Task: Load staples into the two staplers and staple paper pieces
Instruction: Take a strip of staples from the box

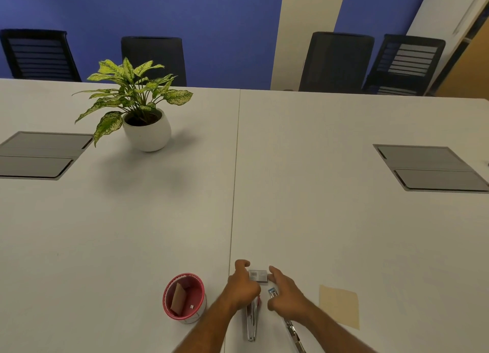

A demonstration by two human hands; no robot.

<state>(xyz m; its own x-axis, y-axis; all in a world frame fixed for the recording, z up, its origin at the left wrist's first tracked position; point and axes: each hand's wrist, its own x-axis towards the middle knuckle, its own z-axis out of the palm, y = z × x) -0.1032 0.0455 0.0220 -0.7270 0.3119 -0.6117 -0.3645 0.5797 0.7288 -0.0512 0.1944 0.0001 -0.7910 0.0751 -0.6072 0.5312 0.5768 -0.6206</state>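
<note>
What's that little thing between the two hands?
In the head view, a small grey staple box sits between the left hand and right hand, both touching it.

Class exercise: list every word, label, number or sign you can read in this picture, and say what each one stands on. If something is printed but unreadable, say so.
No text can be read anywhere in this view.
Small box, held between the left hand and right hand: a barcode label, digits too small and blurred to read.
Red cup: no lettering visible.
Paper piece: blank.
</note>
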